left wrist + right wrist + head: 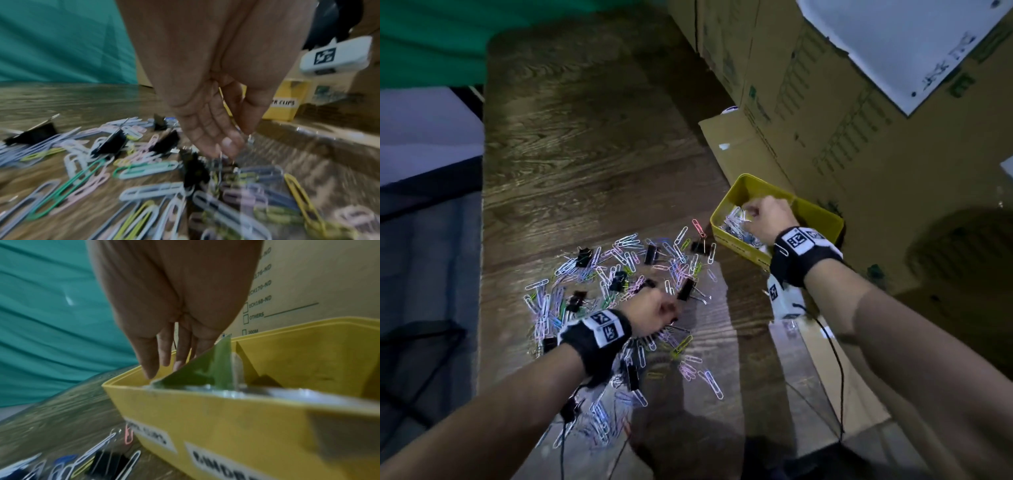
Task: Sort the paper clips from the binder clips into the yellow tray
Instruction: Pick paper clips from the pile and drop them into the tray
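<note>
- Nearest the person, the pile of paper clips (619, 308) lies strewn over the wooden table (585, 154), in white, pink, blue, green and yellow, with black binder clips (585, 257) mixed in among them.
- The left hand (652, 313) is low over the near middle of that pile; in the left wrist view its fingers (207, 134) run fairly straight downward with the thumb close beside them, tips at the clips. That view is blurred, and I cannot tell whether anything is pinched between them.
- A black wristband (595, 339) with white marker tags wraps each wrist, and thin black cables trail off toward the person.
- Farther right, the yellow tray (822, 216) sits at the table's right edge, just beside the pile, with a divider wall (205, 369) across it; white labels are stuck on its near wall.
- The right hand (770, 214) is over the tray's left compartment, fingers (164, 350) pointing down and loosely spread, released, above a heap of paper clips already inside.
- Behind the tray stand cardboard boxes (825, 102) with green print.
- Farthest off, green cloth (431, 34) hangs past the table's end.
</note>
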